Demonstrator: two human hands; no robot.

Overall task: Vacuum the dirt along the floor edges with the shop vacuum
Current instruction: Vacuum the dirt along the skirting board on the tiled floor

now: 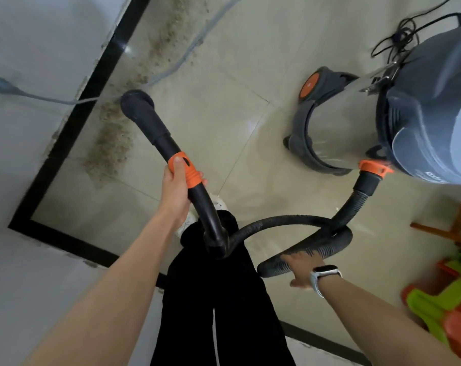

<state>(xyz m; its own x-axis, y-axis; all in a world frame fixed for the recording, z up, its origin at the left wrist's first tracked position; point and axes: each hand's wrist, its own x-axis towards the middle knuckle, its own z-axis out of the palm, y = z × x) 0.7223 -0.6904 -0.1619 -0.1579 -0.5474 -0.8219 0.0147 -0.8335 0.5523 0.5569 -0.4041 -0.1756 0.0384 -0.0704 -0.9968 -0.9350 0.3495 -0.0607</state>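
Shop vacuum wand (155,128) gripped left-handed; right hand (300,268) holds hose (290,223).

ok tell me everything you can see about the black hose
The hose is black, ribbed and looks like flexible plastic. It runs from an orange collar on the vacuum, loops above the floor, and joins a curved rigid tube. The right hand touches the loop; the left hand grips the tube.

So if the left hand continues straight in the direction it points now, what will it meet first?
Probably the strip of dirt beside the black floor border. The left hand grips the wand, which points there; depth is unclear.
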